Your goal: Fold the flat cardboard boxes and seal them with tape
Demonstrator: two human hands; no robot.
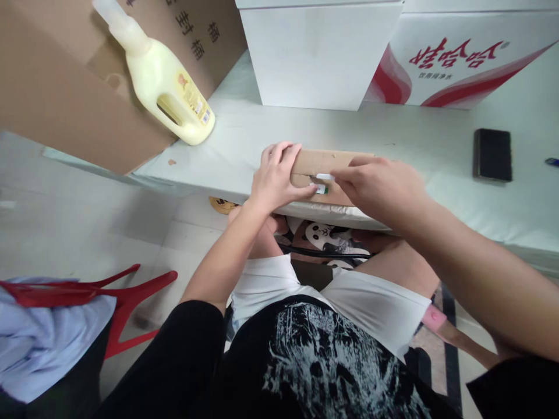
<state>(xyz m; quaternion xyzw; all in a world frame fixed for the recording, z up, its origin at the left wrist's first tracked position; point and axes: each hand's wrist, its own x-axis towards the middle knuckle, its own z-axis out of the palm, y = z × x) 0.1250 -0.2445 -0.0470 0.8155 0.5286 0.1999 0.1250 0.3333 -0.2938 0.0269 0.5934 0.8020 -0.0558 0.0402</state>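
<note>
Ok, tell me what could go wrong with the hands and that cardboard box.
The white object in the right hand sits close to the thumb of the left hand; if sharp, a slip might cut it. The cardboard box lies at the near edge of the table, so a hard pull could tip it off.

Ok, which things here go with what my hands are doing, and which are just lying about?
In use: small cardboard box (left hand); slim white item (right hand).

Just nearby: yellow bottle; black rectangular object; white carton; red-and-white carton; large brown carton.

Small box (pixel 318 160) part-hidden, red chair (pixel 127 299) cropped
</note>
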